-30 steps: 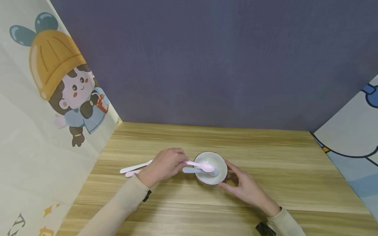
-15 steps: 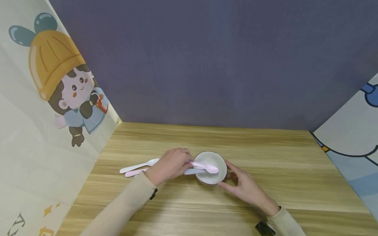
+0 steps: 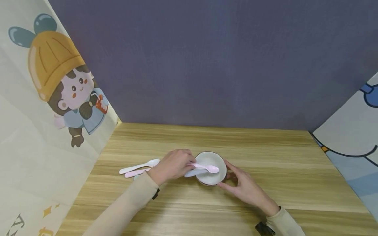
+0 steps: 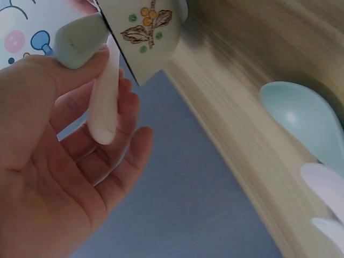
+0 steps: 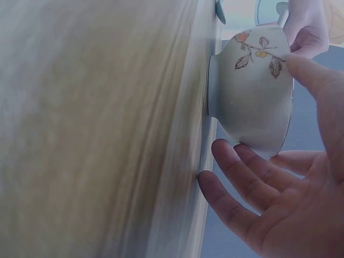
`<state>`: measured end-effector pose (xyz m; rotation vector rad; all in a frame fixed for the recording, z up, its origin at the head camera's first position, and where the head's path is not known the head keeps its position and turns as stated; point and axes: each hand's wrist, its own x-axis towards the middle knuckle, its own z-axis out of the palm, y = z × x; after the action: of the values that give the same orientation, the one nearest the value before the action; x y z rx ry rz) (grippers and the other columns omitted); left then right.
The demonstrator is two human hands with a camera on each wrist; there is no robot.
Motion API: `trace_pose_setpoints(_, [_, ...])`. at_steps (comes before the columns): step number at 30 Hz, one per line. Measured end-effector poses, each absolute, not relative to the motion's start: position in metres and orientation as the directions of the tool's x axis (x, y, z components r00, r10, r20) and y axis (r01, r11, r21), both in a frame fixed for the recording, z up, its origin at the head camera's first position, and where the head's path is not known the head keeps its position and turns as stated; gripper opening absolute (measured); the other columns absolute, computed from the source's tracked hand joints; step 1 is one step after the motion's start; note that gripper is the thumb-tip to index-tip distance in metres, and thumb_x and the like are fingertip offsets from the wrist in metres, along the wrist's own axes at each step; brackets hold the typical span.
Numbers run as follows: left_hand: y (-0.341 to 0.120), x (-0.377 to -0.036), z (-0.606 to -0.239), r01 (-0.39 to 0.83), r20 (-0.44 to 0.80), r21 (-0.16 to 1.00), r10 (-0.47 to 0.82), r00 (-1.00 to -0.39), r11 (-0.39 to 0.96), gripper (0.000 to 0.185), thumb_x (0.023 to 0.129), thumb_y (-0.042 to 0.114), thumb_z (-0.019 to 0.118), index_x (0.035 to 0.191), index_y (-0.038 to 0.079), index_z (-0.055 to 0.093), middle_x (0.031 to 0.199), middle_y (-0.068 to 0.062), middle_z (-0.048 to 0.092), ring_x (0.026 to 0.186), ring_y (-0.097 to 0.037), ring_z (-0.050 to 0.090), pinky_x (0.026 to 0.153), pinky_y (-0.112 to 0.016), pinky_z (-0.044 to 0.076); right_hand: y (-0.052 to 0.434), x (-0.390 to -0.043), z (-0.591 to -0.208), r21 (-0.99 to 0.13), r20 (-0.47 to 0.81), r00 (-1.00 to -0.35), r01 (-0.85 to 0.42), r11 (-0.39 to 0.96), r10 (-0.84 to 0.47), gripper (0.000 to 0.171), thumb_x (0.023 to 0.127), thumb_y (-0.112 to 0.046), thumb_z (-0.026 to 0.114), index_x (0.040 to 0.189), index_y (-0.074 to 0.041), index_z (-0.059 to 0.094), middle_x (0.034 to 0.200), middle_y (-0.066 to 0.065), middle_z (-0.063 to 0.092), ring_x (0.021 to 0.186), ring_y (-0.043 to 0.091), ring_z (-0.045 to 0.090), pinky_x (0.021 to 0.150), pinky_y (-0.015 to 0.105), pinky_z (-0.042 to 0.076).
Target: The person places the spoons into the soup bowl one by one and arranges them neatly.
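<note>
Head view: hands (image 3: 172, 165) flank bowl (image 3: 211, 175).

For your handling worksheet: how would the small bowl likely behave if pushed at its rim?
The bowl stands on a narrow foot under a wider rim, so it may tip. It looks like glazed ceramic: probably stiff, smooth, breakable. The right hand steadies it.

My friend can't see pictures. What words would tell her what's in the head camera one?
A person's left hand holds a pink spoon over a small white bowl on a wooden table, while the right hand steadies the bowl. A pale blue spoon lies in the bowl, and more spoons lie to the left.
</note>
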<state>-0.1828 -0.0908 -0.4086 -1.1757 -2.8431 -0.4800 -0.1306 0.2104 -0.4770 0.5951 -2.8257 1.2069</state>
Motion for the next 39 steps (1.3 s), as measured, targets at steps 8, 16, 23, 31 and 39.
trace_pose_setpoints(8, [-0.090, -0.187, -0.414, 0.675, 0.129, 0.339, 0.678, -0.724, 0.655, 0.018, 0.098, 0.025, 0.078, 0.112, 0.015, 0.084, 0.106, 0.002, 0.077, 0.090, -0.013, 0.071, 0.082, -0.032, 0.059, 0.210, -0.130, -0.477, -0.693, 0.161, -0.928, -0.350, 0.631, -0.337, 0.093, 0.089, -0.043, 0.087, 0.160, -0.001, 0.044, 0.108, -0.006, 0.079, 0.098, 0.019, 0.077, 0.077, 0.026, 0.056])
trace_pose_setpoints(16, [-0.088, -0.191, -0.417, 0.655, 0.116, 0.371, 0.667, -0.736, 0.659, 0.020, 0.096, 0.027, 0.081, 0.113, 0.016, 0.084, 0.105, 0.003, 0.077, 0.088, -0.011, 0.069, 0.080, -0.029, 0.057, 0.210, -0.130, -0.479, -0.685, 0.168, -0.926, -0.356, 0.635, -0.339, 0.093, 0.089, -0.041, 0.087, 0.160, 0.001, 0.044, 0.106, -0.006, 0.078, 0.097, 0.019, 0.076, 0.076, 0.027, 0.055])
trace_pose_setpoints(23, [-0.086, -0.193, -0.420, 0.646, 0.119, 0.378, 0.658, -0.744, 0.663, 0.022, 0.094, 0.030, 0.083, 0.111, 0.017, 0.085, 0.103, 0.004, 0.076, 0.082, -0.008, 0.063, 0.075, -0.026, 0.052, 0.210, -0.130, -0.478, -0.691, 0.148, -0.930, -0.340, 0.638, -0.336, 0.094, 0.090, -0.044, 0.087, 0.161, -0.001, 0.043, 0.107, -0.007, 0.079, 0.099, 0.019, 0.077, 0.080, 0.028, 0.057])
trace_pose_setpoints(31, [-0.085, -0.196, -0.422, 0.660, 0.127, 0.388, 0.672, -0.730, 0.643, 0.019, 0.097, 0.029, 0.079, 0.110, 0.015, 0.085, 0.099, 0.005, 0.074, 0.077, -0.005, 0.058, 0.070, -0.022, 0.049, 0.211, -0.130, -0.476, -0.698, 0.143, -0.931, -0.336, 0.633, -0.337, 0.093, 0.090, -0.043, 0.086, 0.161, -0.001, 0.042, 0.105, -0.006, 0.079, 0.097, 0.019, 0.077, 0.079, 0.027, 0.057])
trace_pose_setpoints(39, [-0.089, -0.195, -0.424, 0.656, 0.145, 0.382, 0.659, -0.739, 0.651, 0.020, 0.099, 0.031, 0.076, 0.111, 0.017, 0.084, 0.104, 0.006, 0.075, 0.084, -0.007, 0.063, 0.076, -0.026, 0.053, 0.211, -0.131, -0.476, -0.690, 0.141, -0.930, -0.339, 0.640, -0.340, 0.094, 0.090, -0.044, 0.086, 0.161, -0.001, 0.042, 0.110, -0.004, 0.079, 0.098, 0.018, 0.077, 0.078, 0.027, 0.057])
